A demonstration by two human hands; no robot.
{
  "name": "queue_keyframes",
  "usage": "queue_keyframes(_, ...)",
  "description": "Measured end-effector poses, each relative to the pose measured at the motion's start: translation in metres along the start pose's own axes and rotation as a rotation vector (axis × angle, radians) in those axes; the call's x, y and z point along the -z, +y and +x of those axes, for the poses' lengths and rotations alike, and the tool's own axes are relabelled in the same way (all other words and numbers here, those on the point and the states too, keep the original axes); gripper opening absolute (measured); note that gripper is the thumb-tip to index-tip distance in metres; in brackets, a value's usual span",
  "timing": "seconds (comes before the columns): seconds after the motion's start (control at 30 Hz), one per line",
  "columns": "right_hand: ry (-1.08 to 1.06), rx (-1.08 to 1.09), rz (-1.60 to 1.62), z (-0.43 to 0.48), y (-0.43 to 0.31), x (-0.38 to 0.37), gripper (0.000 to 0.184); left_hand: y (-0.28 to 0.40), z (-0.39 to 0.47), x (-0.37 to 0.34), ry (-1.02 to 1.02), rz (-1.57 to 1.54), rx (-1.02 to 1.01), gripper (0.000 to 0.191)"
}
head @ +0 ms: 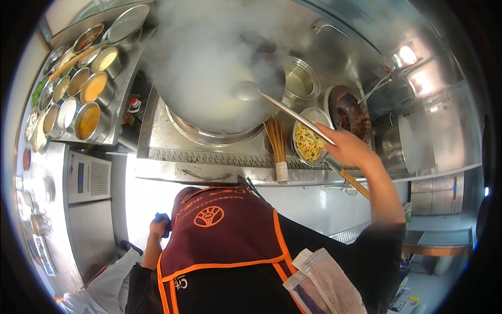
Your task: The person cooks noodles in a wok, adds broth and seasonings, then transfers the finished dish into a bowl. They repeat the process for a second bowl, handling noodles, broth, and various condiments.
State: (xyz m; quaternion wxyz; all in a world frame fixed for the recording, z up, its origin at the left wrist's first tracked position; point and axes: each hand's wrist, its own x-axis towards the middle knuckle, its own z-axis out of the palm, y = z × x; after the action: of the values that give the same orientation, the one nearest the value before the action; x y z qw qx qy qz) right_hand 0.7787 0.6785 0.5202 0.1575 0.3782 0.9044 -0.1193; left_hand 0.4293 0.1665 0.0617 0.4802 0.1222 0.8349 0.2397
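Observation:
My right hand (345,145) grips the metal handle of a ladle (248,91), whose bowl hangs over a large steaming wok (204,127). Steam hides most of what the wok holds. Below my right forearm, a strainer with a wooden handle (354,183) sits at the stove's front edge, with yellow noodles (309,142) in it. A bamboo wok brush (277,149) lies between the wok and the noodles. My left hand (158,227) is low beside the maroon apron, closed on a blue cloth (163,224).
Steel pots of sauces and seasonings (87,121) crowd the left counter, with a wooden-handled strainer (127,23) across them. Behind the noodles stand a pot of liquid (300,80) and a dark round lid (349,112). Another person (108,282) is at lower left.

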Motion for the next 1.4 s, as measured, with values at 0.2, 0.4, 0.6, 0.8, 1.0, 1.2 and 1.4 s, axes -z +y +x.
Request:
queue_keyframes(0.2,-0.145,-0.010,-0.339,0.001,-0.028,-0.050,0.071,0.017,-0.003,0.001,0.062,-0.379,0.142,0.033)
queue_keyframes(0.4,0.045,-0.071,-0.030,0.124,-0.076,-0.155,0.073,-0.036,-0.004,-0.020,-0.045,0.013,-0.027,0.032)
queue_keyframes(0.6,0.264,-0.025,0.408,0.221,-0.041,-0.103,0.051,-0.047,-0.023,-0.022,0.018,-0.083,0.169,0.035)
queue_keyframes(0.8,0.468,-0.164,0.191,0.222,-0.010,-0.134,0.059,-0.035,-0.026,-0.018,0.089,-0.232,0.270,0.034)
queue_keyframes(1.0,-0.368,-0.366,1.476,0.117,-0.052,-0.148,0.040,-0.033,-0.009,-0.028,0.057,-0.093,0.167,0.036)
queue_keyframes(1.2,-0.582,-0.498,2.202,0.060,-0.066,-0.114,0.038,-0.022,-0.005,-0.025,0.008,-0.005,-0.054,0.036)
queue_keyframes(1.4,-0.361,-0.295,1.830,0.012,-0.068,-0.056,0.056,0.018,-0.019,-0.005,0.075,-0.146,0.209,0.033)
